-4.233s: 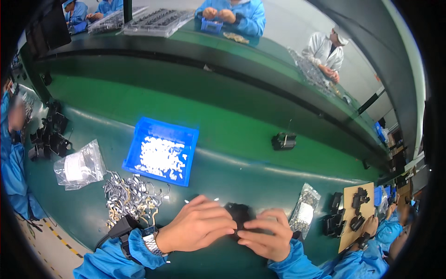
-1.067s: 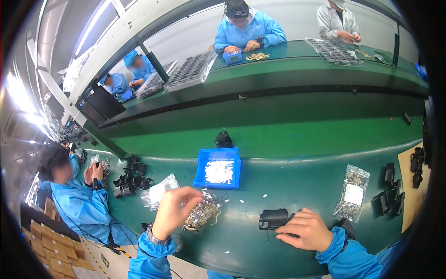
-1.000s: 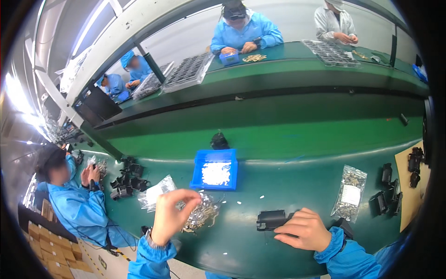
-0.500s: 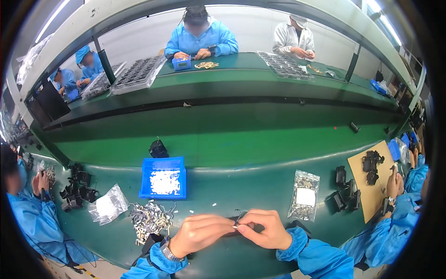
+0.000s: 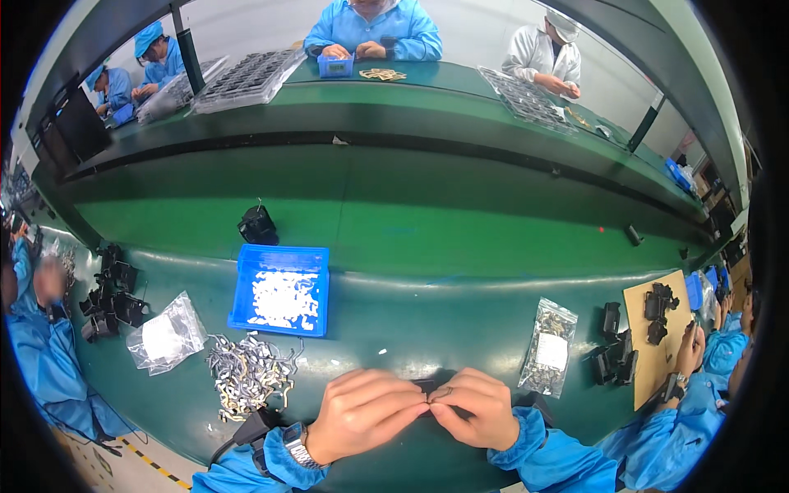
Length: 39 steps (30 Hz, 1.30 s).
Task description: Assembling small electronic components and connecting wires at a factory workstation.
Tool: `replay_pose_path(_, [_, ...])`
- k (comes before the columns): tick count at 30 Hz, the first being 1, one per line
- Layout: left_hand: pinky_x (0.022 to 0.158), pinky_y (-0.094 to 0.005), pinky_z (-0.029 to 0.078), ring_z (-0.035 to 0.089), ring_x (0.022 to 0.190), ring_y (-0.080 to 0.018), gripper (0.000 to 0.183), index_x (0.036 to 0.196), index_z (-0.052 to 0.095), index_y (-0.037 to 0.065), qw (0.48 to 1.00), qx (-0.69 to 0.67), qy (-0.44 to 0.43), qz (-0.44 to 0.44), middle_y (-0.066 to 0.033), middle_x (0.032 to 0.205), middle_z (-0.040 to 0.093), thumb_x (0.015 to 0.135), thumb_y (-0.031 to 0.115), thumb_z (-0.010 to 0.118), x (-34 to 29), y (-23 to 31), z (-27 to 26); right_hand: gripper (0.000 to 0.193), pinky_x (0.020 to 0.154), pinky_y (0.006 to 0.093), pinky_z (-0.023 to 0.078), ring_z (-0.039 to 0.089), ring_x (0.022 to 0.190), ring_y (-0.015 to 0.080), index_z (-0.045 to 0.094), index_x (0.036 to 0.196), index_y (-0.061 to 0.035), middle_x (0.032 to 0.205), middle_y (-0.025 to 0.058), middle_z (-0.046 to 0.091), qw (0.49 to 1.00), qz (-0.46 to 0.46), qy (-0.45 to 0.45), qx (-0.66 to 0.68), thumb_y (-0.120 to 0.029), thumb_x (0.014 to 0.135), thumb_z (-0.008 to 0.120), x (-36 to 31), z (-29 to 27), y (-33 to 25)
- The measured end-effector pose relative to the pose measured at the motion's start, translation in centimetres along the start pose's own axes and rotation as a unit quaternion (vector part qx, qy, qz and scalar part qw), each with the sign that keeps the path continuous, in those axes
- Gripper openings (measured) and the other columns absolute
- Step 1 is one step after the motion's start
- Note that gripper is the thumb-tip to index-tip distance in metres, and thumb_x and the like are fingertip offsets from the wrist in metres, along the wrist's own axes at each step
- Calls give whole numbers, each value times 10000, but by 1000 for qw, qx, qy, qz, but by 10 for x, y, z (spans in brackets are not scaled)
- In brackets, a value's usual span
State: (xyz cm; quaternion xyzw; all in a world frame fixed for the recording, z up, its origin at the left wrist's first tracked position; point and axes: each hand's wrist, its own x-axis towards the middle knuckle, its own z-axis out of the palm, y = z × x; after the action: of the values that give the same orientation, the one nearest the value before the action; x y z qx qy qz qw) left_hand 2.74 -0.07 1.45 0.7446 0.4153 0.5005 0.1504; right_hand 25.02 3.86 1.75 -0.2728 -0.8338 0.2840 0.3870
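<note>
My left hand (image 5: pixel 366 415) and my right hand (image 5: pixel 475 408) meet at the fingertips low in the middle, both closed in a pinch. Between them is a short dark cable (image 5: pixel 445 393), its thin end curling over the right fingers; the fingertips hide the rest. Just behind the fingertips a dark flat piece (image 5: pixel 424 384) shows in part. Left of my hands lies a loose pile of short cables (image 5: pixel 251 370), grey, dark and cream. Beyond the pile stands a blue bin (image 5: pixel 324 287) of small white pieces (image 5: pixel 283 299).
A clear bag with a white label (image 5: pixel 167 335) lies at left, a filled clear bag (image 5: pixel 546 349) at right. Black plastic parts cluster at far left (image 5: pixel 111 296) and right (image 5: pixel 616 353), others on a tan board (image 5: pixel 645 370). Co-workers sit on both sides and across the green belt (image 5: pixel 460 214).
The view has shifted a little. The cable's thin end stood up between my fingers before and now lies curled at the right fingers; the white tip at my left fingertips is now hidden.
</note>
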Motion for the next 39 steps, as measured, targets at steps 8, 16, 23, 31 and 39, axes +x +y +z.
replay_pose_path(8, [830,-383,506,697,991,-240,200,956,757,113,998,52,-45,5,7,969,745,794,86,872,2,-1,-6,119,649,333,563,701,742,217,779,932,-65,895,32,764,999,-32,18,-15,-65,840,855,4,4,-1])
replay_pose_path(16, [887,-431,442,636,961,-286,217,908,696,131,964,259,54,7,-12,958,718,749,48,819,18,4,-40,105,629,329,570,690,702,192,782,884,-95,849,10,761,998,-36,55,-22,-76,814,858,0,0,0])
replay_pose_path(23, [1034,-445,459,615,1137,-381,363,1184,723,-9,877,443,154,-98,-146,1132,742,910,-156,535,26,-21,-71,104,652,334,495,675,695,189,763,822,-128,798,-9,738,996,-39,26,-76,-120,752,840,-9,-4,-1])
replay_pose_path(31, [787,-360,487,688,902,-234,394,1064,818,96,992,69,-84,62,-23,1016,748,749,298,941,17,17,-24,171,744,356,442,629,785,185,697,815,-165,849,-38,647,985,-109,-24,-134,-146,689,810,1,-4,-8])
replay_pose_path(39, [756,-319,477,670,839,-174,188,879,841,118,997,24,-78,-13,34,857,780,718,75,929,6,9,-10,145,752,353,473,655,797,195,733,843,-153,857,-21,651,992,-76,14,-104,-134,755,846,2,-1,-2])
